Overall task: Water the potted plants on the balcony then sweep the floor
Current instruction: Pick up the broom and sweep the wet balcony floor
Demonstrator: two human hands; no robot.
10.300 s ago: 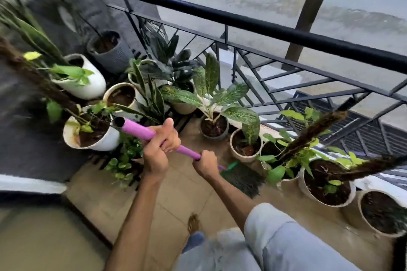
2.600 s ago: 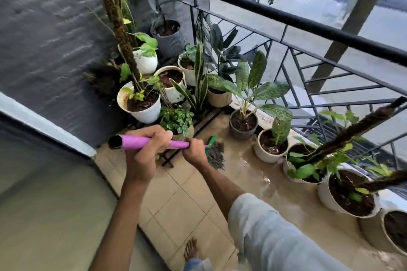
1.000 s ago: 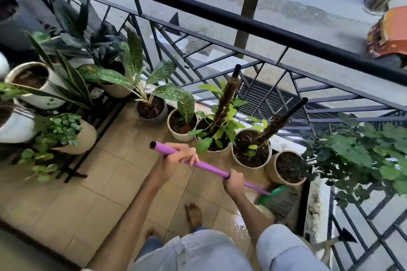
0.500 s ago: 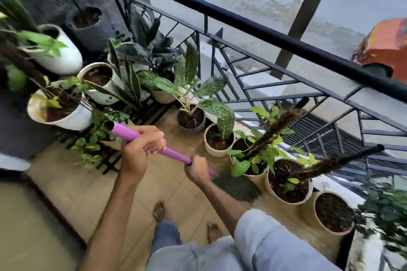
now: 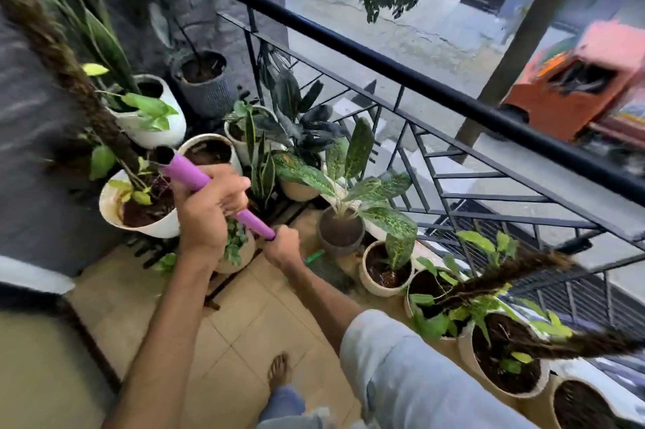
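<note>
— Broom (image 5: 195,179): where is it?

— Slanting down across the middle of the floor (image 5: 244,320), purple handle up, the dark open top end near the white pot (image 5: 139,222) at the wall edge. Both hands have it. The left hand (image 5: 209,209) is wrapped round the upper part of the handle, fingers curled over it. The right hand (image 5: 284,247) grips lower down, closed round the shaft where the purple ends.

— And the head of the broom?

— Just beyond the right hand there is a green collar (image 5: 313,256), and below it a dark bristle patch (image 5: 330,273) on the tiles, close to the foot of the grey pot (image 5: 340,235). The picture is smeared there, so I take it the bristles touch the floor, though I cannot be sure.

— The plants?

— A row of pots runs along the railing (image 5: 419,83) edge of the floor: the grey one with spotted leaves, then a cream pot (image 5: 385,275), then more toward the near right corner, two with brown mossy poles (image 5: 506,275) leaning outward. At the far corner by the dark wall stand a white rounded pot (image 5: 157,121) and a dark ribbed pot (image 5: 206,86).

— Anything of the person?

— A bare foot (image 5: 278,371) on the tiles near the bottom edge, and a pale sleeve (image 5: 412,373) on the right arm.
</note>
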